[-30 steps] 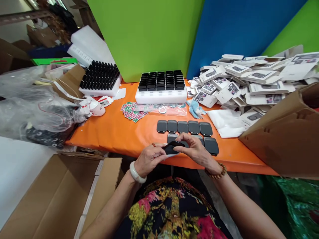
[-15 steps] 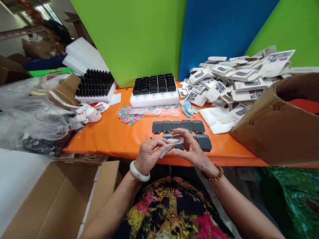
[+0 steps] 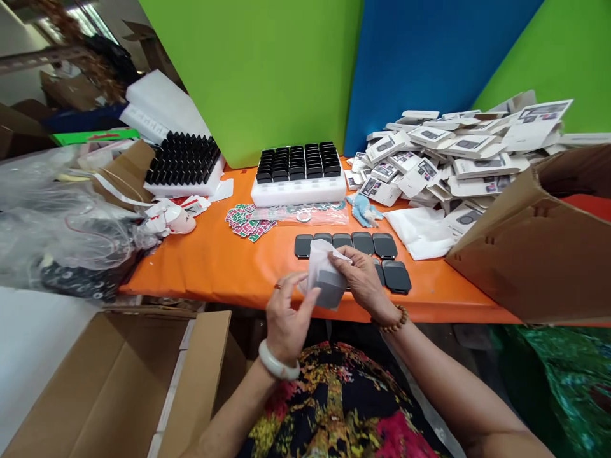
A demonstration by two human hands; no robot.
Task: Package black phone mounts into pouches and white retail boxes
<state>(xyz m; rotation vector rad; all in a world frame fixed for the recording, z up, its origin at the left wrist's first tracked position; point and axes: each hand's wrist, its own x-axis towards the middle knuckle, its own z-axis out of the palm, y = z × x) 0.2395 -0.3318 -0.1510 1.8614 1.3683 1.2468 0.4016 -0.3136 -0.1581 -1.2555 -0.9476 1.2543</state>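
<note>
A translucent white sleeve (image 3: 321, 259) with a dark flat piece showing through it is held up over the front edge of the table. My right hand (image 3: 365, 280) pinches its upper right corner between thumb and fingers. At its left edge is my left hand (image 3: 289, 312), thumb and fingers bent about the sleeve's side. Just behind the sleeve lie two rows of black flat rounded-square devices (image 3: 363, 242), some of them hidden by the sleeve and my right hand. One device (image 3: 396, 277) shows fully at the right end of the front row.
White foam trays with upright black pieces stand at the back middle (image 3: 298, 193) and left (image 3: 184, 189). Small printed cards (image 3: 248, 221) lie in a pile. White boxes (image 3: 420, 175) are heaped back right, beside a cardboard box (image 3: 520, 248). Another open carton (image 3: 109, 375) is lower left.
The sleeve has turned from nearly edge-on to show its broad face, with the dark piece visible inside. My right hand now pinches its upper corner; my left hand has moved lower along its side.
</note>
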